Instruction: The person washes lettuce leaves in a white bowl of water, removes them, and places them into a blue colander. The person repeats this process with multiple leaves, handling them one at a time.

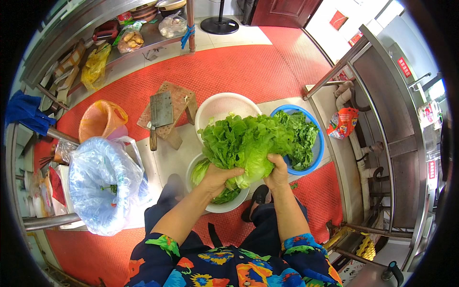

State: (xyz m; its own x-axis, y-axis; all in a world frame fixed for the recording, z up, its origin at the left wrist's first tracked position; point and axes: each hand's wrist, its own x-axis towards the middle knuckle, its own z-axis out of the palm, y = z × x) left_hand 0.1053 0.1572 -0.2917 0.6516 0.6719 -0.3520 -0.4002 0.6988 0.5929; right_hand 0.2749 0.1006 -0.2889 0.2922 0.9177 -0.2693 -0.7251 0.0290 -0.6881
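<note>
My left hand [218, 178] and my right hand [278, 172] hold a large bunch of leafy green lettuce [247, 143] between them, the left at its lower left side, the right at its lower right. Below it, partly hidden by the leaves and my left wrist, a pale bowl [235, 206] holds more lettuce. Behind the bunch is a white mesh colander [229, 102], with a few leaf bits visible inside. To the right, a blue basket [320, 154] holds dark leafy greens [301, 140], partly covered by the lettuce.
A cleaver [161, 111] lies on a worn wooden stool [183, 95] at left. Nearby are an orange-lined bin [96, 122] and a container lined with clear plastic [96, 208]. Metal shelving [132, 48] edges the upper left; pipes [358, 158] and a metal frame stand at right.
</note>
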